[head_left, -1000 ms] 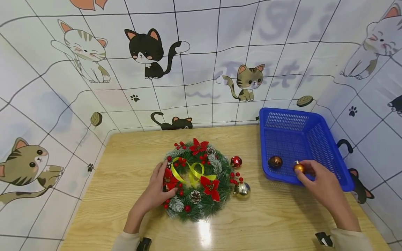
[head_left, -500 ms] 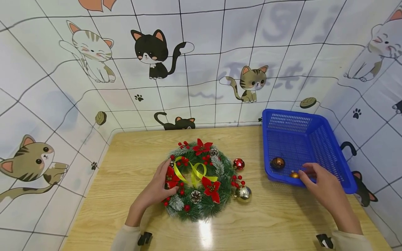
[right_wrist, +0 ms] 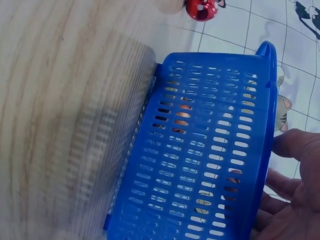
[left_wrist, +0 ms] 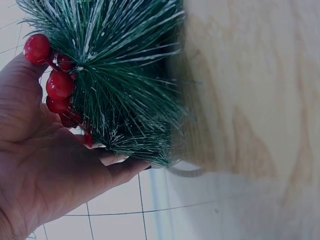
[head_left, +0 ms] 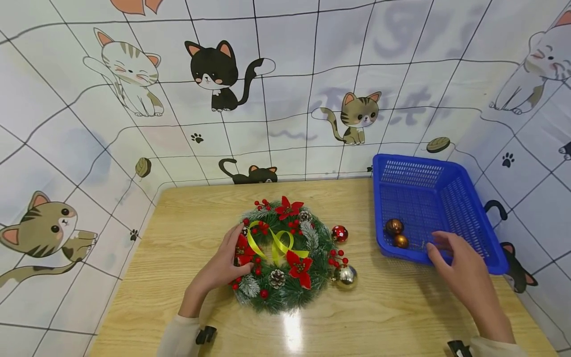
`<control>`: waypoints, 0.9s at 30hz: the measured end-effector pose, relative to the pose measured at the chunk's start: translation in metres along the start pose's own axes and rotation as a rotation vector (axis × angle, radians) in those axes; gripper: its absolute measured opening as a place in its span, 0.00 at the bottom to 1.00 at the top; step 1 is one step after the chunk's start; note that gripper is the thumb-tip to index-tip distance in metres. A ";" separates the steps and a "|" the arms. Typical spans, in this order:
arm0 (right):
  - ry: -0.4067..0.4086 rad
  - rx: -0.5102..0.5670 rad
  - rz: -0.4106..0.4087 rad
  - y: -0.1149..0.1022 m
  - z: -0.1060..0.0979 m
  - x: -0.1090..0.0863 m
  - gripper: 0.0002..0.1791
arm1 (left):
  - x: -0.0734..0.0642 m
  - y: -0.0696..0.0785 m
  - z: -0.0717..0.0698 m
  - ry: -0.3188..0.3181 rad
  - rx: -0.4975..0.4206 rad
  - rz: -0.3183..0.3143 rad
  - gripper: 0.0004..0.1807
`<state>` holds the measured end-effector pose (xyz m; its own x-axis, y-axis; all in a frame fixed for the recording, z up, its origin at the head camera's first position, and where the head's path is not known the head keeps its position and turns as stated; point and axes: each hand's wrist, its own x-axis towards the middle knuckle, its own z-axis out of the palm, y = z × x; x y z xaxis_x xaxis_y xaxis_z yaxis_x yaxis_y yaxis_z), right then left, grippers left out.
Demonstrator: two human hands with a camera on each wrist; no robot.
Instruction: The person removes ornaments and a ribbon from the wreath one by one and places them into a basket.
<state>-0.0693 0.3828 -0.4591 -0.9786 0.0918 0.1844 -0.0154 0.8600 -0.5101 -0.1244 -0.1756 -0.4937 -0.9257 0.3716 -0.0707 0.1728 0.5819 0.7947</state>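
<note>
A green Christmas wreath (head_left: 292, 297) lies on the table, with red flowers, berries, pinecones and a yellow ribbon. My left hand (head_left: 222, 265) grips its left side; in the left wrist view the fingers curve round the green needles (left_wrist: 130, 95) beside red berries (left_wrist: 60, 85). At the right, my right hand (head_left: 461, 272) is over the near rim of a blue plastic basket (head_left: 466, 198), fingers loosely bent and holding nothing. Inside the basket, a brown bauble (head_left: 394, 226) and a smaller orange bauble (head_left: 401, 241) lie close together near the front left corner.
A red spotted bauble (head_left: 339, 233) and a shiny gold bauble (head_left: 346, 276) sit on the wooden table (head_left: 187, 218) just right of the wreath. A cat-patterned cloth (head_left: 290, 99) walls the table behind and on both sides.
My right hand has let go of the orange bauble inside the basket. That bauble has rolled left, up to the brown one. My left hand stays on the wreath.
</note>
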 end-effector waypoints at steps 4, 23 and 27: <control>0.021 0.001 -0.009 -0.002 0.001 -0.003 0.26 | 0.000 -0.002 0.002 0.010 -0.004 0.005 0.62; 0.155 0.091 -0.149 -0.035 0.005 -0.017 0.25 | -0.009 0.008 0.007 0.113 0.005 -0.047 0.58; 0.177 0.127 -0.202 -0.039 0.010 -0.019 0.25 | -0.016 0.015 0.014 0.169 0.001 -0.085 0.52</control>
<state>-0.0523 0.3425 -0.4512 -0.9020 0.0209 0.4312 -0.2431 0.8009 -0.5472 -0.1022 -0.1629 -0.4889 -0.9804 0.1939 -0.0352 0.0916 0.6065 0.7898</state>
